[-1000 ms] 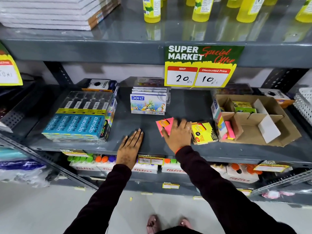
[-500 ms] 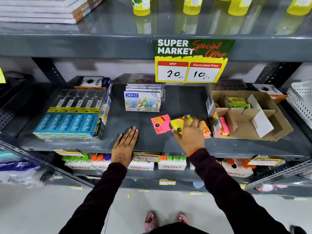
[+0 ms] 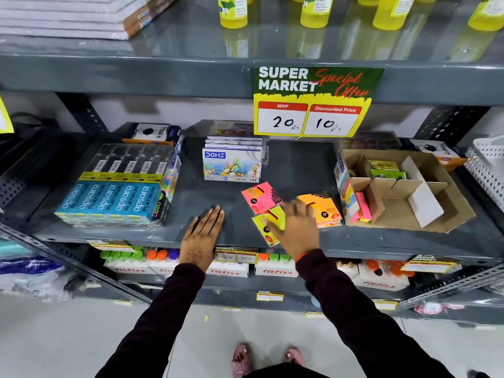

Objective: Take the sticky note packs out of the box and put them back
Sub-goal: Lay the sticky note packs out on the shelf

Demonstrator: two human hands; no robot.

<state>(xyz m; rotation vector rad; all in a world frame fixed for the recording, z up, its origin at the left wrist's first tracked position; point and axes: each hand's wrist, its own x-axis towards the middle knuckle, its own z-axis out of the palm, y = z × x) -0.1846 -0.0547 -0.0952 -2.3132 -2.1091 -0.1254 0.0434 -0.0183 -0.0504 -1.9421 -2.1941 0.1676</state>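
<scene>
A cardboard box point(image 3: 447, 211) with dividers stands on the right of the middle shelf. Green and yellow sticky note packs point(image 3: 384, 170) lie in its back compartment, and a pink pack point(image 3: 364, 207) stands in the front left one. Three packs lie on the shelf left of the box: a pink pack point(image 3: 259, 196), a yellow pack point(image 3: 266, 226) in front of it, and an orange pack point(image 3: 324, 211). My right hand point(image 3: 297, 227) hovers with blurred, spread fingers over the yellow pack's right edge. My left hand point(image 3: 203, 236) lies flat on the shelf, holding nothing.
Apsara pencil boxes point(image 3: 114, 195) fill the shelf's left side and Doms pastel boxes point(image 3: 231, 162) sit at the back middle. A price sign point(image 3: 313, 102) hangs from the shelf above. A white perforated basket point(image 3: 488, 170) stands at the far right. Fitfizz cartons point(image 3: 229, 271) line the shelf below.
My right hand left the pink pack, lifted the yellow pack and carried it left; it now lies in front of the pink one. The orange pack is uncovered. My left hand stayed put.
</scene>
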